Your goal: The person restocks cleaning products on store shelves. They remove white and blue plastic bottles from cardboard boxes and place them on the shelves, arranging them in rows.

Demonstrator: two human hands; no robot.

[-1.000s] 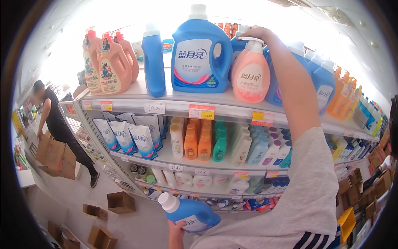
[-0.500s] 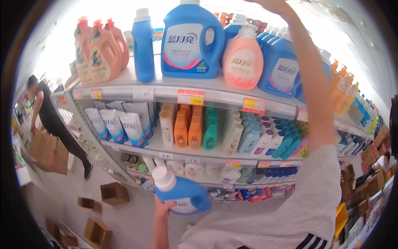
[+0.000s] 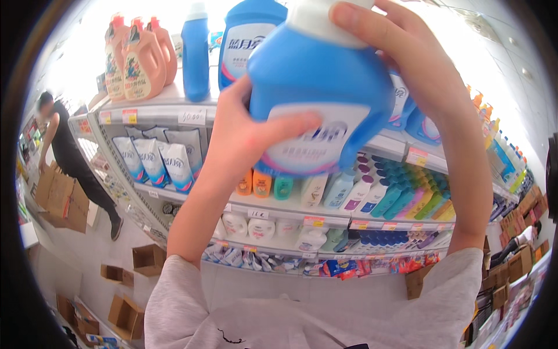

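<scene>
A big blue laundry detergent bottle [image 3: 322,75] with a white cap and a pale label is held up close, in front of the shelf's top level. My left hand [image 3: 247,131] grips its body from the left, thumb lying across the label. From the right, my right hand [image 3: 407,52] holds the white cap [image 3: 317,20], with its thumb on the cap's side and the other fingers partly hidden behind. The bottle covers part of the top row. Another large blue detergent bottle [image 3: 241,58] stands behind it to the left.
Pink bottles [image 3: 145,70] and a slim blue bottle [image 3: 196,64] stand on the top shelf. White-and-blue pouches [image 3: 154,160] and colourful bottles [image 3: 378,195] fill the level below. Cardboard boxes [image 3: 148,259] lie on the floor; at far left a person [image 3: 64,139] holds a carton [image 3: 63,200].
My left hand has lifted the blue detergent bottle from low down to top-shelf height. My right hand has come down from above and taken hold of its cap.
</scene>
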